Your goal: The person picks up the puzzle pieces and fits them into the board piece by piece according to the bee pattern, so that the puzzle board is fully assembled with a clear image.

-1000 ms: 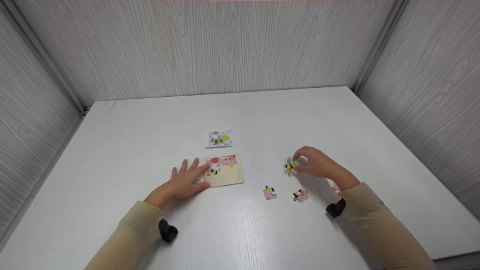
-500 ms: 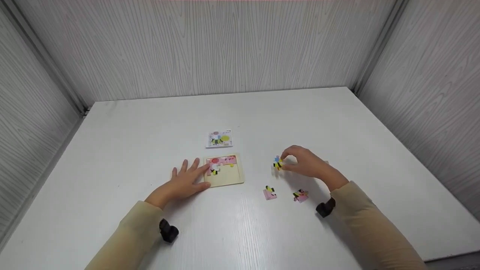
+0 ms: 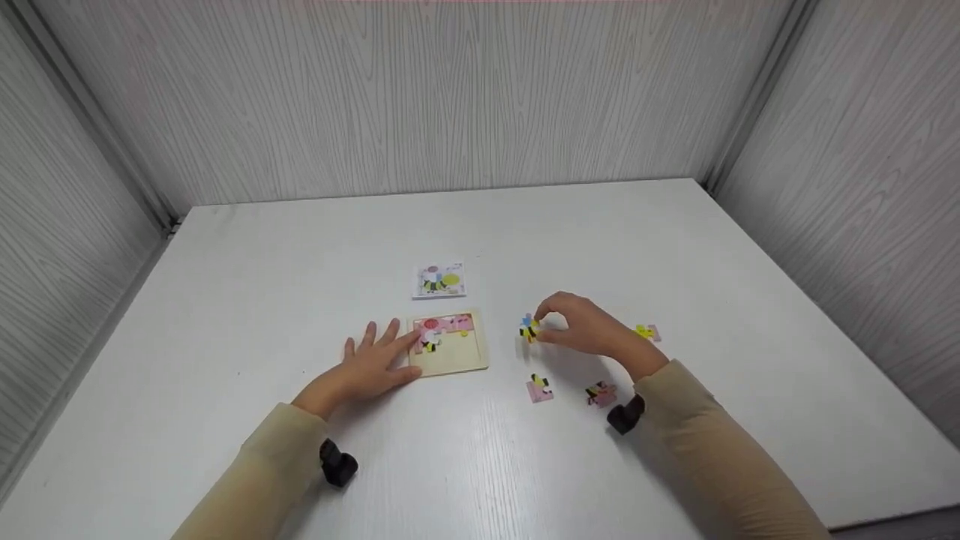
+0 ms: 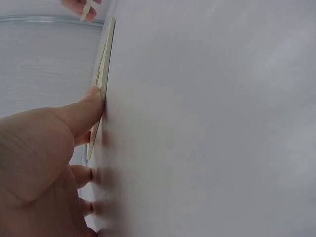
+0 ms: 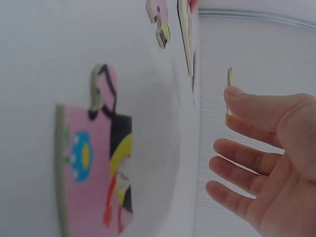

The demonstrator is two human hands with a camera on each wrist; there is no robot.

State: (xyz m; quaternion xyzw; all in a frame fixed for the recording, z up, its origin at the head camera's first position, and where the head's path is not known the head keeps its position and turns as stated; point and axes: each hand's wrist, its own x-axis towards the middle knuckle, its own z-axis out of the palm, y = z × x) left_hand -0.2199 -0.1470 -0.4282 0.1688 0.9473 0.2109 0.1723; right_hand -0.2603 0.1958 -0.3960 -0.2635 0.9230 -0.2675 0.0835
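Observation:
My left hand (image 3: 377,369) lies with spread, straight fingers at the left side of a wooden puzzle board (image 3: 459,361). Its thumb and index finger touch the board's edge, also seen in the left wrist view. Several pink pieces sit along the board's top and left, and bare wood shows in the rest. Between thumb and index finger, my right hand (image 3: 585,327) pinches a puzzle piece (image 3: 528,328) with blue, yellow and black markings. It is held above the table, right of the board. In the right wrist view that piece (image 5: 228,74) appears edge-on, the other fingers loosely bent.
A small picture card (image 3: 439,280) of a bee lies behind the board. Loose on the table are a pink and yellow piece (image 3: 538,388), a pink and black piece (image 3: 601,394), and a yellow and pink piece (image 3: 648,332). Wood-grain panels surround the table.
My right hand has moved left toward the board, carrying the pinched puzzle piece. The yellow and pink piece behind its wrist has come into view. My left hand stays in place.

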